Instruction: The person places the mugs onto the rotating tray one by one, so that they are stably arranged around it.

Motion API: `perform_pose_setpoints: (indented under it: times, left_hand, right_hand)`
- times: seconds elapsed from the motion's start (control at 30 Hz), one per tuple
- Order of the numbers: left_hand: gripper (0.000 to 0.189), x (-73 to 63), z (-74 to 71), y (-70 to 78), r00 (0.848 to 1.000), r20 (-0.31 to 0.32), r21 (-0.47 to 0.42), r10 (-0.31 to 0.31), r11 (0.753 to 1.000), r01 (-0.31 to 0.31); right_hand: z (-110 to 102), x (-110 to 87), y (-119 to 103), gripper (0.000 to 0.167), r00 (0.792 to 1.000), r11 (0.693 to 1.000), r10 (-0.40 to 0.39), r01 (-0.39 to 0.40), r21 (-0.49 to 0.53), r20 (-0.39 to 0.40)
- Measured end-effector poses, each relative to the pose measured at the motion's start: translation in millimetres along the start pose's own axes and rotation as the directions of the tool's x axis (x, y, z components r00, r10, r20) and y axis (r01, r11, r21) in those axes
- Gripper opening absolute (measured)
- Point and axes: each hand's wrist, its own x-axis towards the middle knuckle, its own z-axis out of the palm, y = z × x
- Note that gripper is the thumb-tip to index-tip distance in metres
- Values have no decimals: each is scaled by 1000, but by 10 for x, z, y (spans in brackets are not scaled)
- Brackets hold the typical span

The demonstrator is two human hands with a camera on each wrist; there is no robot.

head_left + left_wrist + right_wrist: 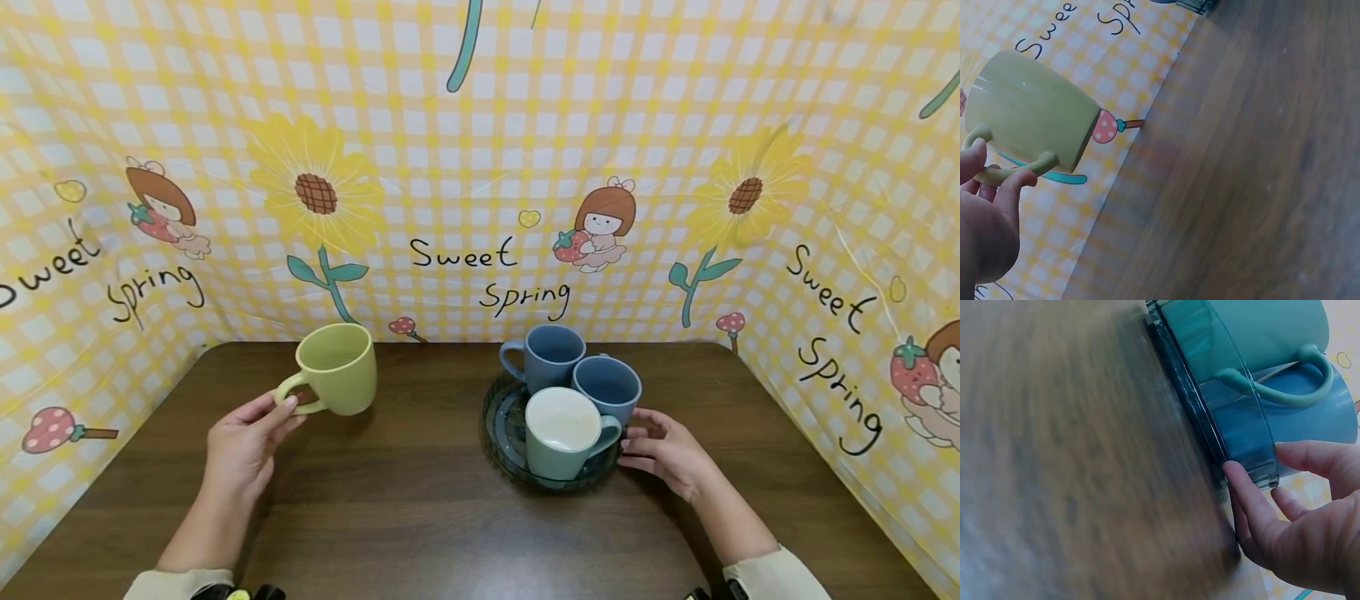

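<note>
A yellow-green mug (341, 375) is held upright above the left part of the table. My left hand (243, 442) pinches its handle between thumb and fingers, and the left wrist view shows the mug's base (1085, 140) apart from the tabletop. On the right, a dark glass tray (498, 450) carries a pale green mug (558, 442) in front and two blue mugs, one at the back (551, 358) and one at the right (607, 387). My right hand (667, 454) holds the tray's right side, with fingertips (1235, 470) at its rim and base.
The brown wooden table (420, 517) reaches back to a yellow checked cloth (465, 167) hung around three sides. The pale green mug's handle (611, 433) points right, toward my right hand. The back blue mug's handle (512, 360) points left.
</note>
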Motion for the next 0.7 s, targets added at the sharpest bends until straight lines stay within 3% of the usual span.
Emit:
perform_pose_setpoints:
  times: [0.7]
  left_hand:
    - [26,-20,196,-74,999,49,6,12,1000,-12]
  right_hand:
    - [121,-76,14,62,998,1000,3,-3,7,-62]
